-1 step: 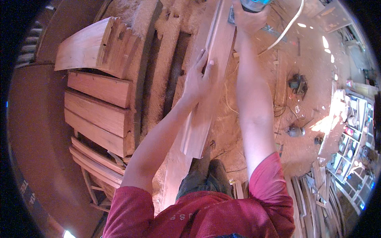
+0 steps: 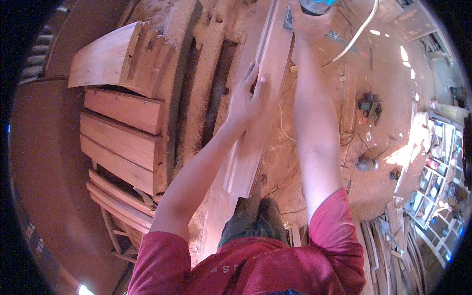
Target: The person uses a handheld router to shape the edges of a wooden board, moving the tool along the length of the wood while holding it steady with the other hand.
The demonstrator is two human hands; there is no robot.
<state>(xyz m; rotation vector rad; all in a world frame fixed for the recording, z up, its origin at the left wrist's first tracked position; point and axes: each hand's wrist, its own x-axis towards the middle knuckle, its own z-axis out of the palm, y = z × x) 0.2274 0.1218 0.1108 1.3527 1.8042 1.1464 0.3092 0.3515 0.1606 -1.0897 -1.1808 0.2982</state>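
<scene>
A long wooden board (image 2: 244,169) with a grooved, moulded profile runs from near my legs to the top of the view. My left hand (image 2: 246,96) grips it midway, thumb on its top face and fingers over its left side. At the far end, my right hand (image 2: 312,24) is wrapped round a blue power tool (image 2: 316,6) with a round body, cut off by the upper rim. Its flat base plate (image 2: 288,20) sits at the board's right edge. The tool's cutting part is hidden.
Stacked planks (image 2: 120,140) lie to the left, beside sawdust-covered beams (image 2: 179,93). A pale cable (image 2: 358,42) trails from the tool's side. Another power tool (image 2: 369,105) lies on the dusty floor at right. Wood strips (image 2: 393,246) and a cluttered shelf (image 2: 435,172) stand lower right.
The near end of the board has shifted very slightly downward. My hands keep nearly the same places and the same grips.
</scene>
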